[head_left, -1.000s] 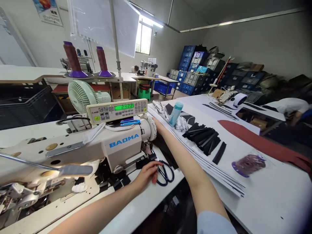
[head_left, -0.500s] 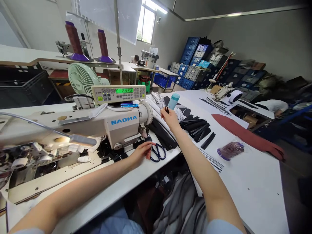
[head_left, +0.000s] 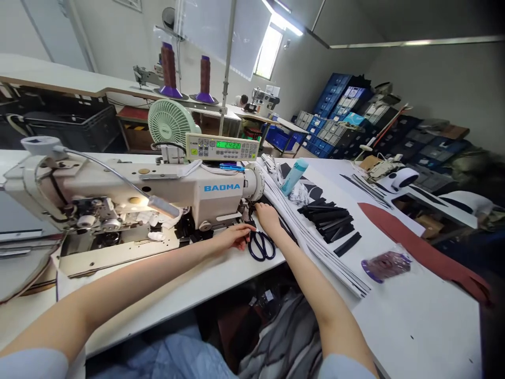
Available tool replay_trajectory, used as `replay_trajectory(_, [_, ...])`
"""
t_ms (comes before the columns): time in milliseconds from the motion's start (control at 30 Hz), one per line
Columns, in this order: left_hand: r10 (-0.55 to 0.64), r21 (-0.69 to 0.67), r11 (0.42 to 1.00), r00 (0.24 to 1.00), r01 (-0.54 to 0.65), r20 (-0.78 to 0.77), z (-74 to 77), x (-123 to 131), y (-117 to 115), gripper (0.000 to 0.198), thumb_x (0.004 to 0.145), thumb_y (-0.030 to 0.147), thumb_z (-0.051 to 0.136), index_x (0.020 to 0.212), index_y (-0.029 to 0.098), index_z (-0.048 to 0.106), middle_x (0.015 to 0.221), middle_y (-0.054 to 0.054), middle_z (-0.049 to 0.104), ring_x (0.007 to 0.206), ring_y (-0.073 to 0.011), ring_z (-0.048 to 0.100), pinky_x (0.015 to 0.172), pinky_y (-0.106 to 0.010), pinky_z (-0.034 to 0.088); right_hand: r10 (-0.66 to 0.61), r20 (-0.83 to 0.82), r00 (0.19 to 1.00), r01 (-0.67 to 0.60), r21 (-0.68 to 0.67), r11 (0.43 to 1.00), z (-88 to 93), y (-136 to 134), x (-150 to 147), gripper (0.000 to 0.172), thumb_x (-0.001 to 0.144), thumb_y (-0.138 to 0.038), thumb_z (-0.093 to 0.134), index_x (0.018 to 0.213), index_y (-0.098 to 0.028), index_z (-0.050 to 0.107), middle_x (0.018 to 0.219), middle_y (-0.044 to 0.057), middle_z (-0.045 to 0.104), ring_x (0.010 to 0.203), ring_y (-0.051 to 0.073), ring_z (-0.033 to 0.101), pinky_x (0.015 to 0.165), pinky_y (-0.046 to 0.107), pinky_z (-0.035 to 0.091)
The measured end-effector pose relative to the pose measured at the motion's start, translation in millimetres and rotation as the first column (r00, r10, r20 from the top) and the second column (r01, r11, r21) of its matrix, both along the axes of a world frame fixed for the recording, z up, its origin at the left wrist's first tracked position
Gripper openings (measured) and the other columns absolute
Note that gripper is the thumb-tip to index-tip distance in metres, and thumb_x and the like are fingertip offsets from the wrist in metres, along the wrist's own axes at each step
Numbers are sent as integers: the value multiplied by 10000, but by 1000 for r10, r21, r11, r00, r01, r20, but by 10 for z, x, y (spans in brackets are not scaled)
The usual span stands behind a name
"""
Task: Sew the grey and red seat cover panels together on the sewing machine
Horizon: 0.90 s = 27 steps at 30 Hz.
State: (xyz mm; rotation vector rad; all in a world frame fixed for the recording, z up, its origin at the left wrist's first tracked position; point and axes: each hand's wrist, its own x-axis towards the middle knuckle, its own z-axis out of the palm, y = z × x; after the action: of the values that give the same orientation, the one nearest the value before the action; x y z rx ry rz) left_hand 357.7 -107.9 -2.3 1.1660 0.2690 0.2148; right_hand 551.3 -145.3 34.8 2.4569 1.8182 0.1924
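My left hand [head_left: 236, 237] lies low over the white table in front of the sewing machine [head_left: 219, 189]. Its fingertips close at the blade end of dark-handled scissors [head_left: 262, 246], whose loops point right toward the table edge. Just behind the scissors, my right hand [head_left: 267, 217] reaches in beside the machine's round handwheel [head_left: 254, 181]. The right fingers are bent together near a small dark part, and what they grip is hidden. Black strips lie under and beside that hand.
To the right lie white strips [head_left: 315, 237], a pile of black strips [head_left: 327, 218], a turquoise bottle [head_left: 294, 176], a wrapped thread spool [head_left: 386, 265] and a long red-brown piece [head_left: 418, 242]. A green fan [head_left: 171, 123] and control panel [head_left: 223, 147] stand behind the machine.
My right hand has come down from beside the bottle to the handwheel end of the machine, close to my left hand. The view has turned left. The left hand remains at the scissors.
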Motion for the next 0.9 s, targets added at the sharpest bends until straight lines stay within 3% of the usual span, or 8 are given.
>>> replay_trajectory(167, [-13, 102, 995, 999, 17, -40, 20, -13, 26, 632, 759, 627, 672, 1197, 175, 613, 815, 7, 563, 583, -87, 548, 583, -230, 414, 21, 49, 999, -21, -13, 1000, 13, 65, -13, 225, 1016, -259, 512, 1168, -133, 618, 1150, 96, 657, 1070, 215, 620, 959, 397, 477])
replay_trajectory(267, [-48, 207, 976, 995, 65, -87, 43, -273, 8, 519, 776, 572, 671, 1104, 170, 672, 741, 12, 553, 577, -103, 525, 575, -234, 408, -5, 47, 999, 5, 4, 1000, 65, -57, -17, 235, 1017, -166, 431, 1159, -115, 610, 1148, 145, 667, 1096, 228, 617, 916, 322, 450])
replay_trajectory(333, [-68, 288, 952, 988, 105, -136, 59, -638, 4, 401, 777, 498, 693, 1005, 168, 721, 685, 12, 542, 572, -114, 495, 559, -233, 391, -20, 37, 999, 20, 20, 1000, 113, -192, -53, 247, 1012, -163, 416, 1178, -117, 593, 1158, 156, 668, 1101, 238, 621, 877, 303, 438])
replay_trajectory(433, [-61, 375, 916, 973, 144, -224, 81, -1414, 15, 266, 794, 396, 679, 925, 181, 764, 717, -9, 584, 602, -128, 487, 561, -223, 379, 11, -1, 1000, -11, 23, 1000, 153, -392, -247, 228, 1005, -201, 439, 1160, -129, 591, 1113, 136, 687, 1029, 243, 655, 808, 299, 430])
replay_trajectory(567, [44, 441, 889, 939, 119, -342, 120, -2505, -20, 237, 814, 337, 636, 931, 186, 776, 775, -24, 627, 623, -139, 494, 588, -223, 374, 191, -96, 977, -191, 7, 982, 117, -493, -838, 190, 981, -266, 506, 1121, -185, 606, 1071, 79, 714, 940, 223, 683, 734, 282, 421])
replay_trajectory(633, [131, 478, 875, 910, 79, -392, 137, -2948, -59, 263, 836, 343, 605, 962, 186, 774, 791, -30, 623, 649, -148, 504, 611, -223, 380, 339, -211, 917, -344, 17, 939, 97, -453, -1243, 166, 946, -234, 536, 1091, -218, 613, 1074, 45, 721, 935, 205, 687, 728, 268, 422])
replay_trajectory(733, [304, 472, 878, 859, -84, -413, 145, -3422, -122, 323, 834, 406, 604, 988, 168, 758, 708, -18, 562, 625, -148, 483, 584, -222, 356, 520, -390, 760, -560, 15, 829, 95, -294, -1895, 245, 856, -119, 549, 1054, -241, 625, 1056, 22, 728, 902, 185, 692, 708, 252, 419])
replay_trajectory(900, [459, 436, 851, 820, -294, -343, 129, -3687, -237, 404, 859, 463, 588, 1083, 144, 692, 653, 27, 467, 597, -121, 457, 579, -219, 334, 701, -520, 488, -770, 121, 626, 87, 84, -2840, 405, 810, -72, 554, 1161, -267, 605, 1111, 16, 708, 910, 166, 697, 704, 240, 442])
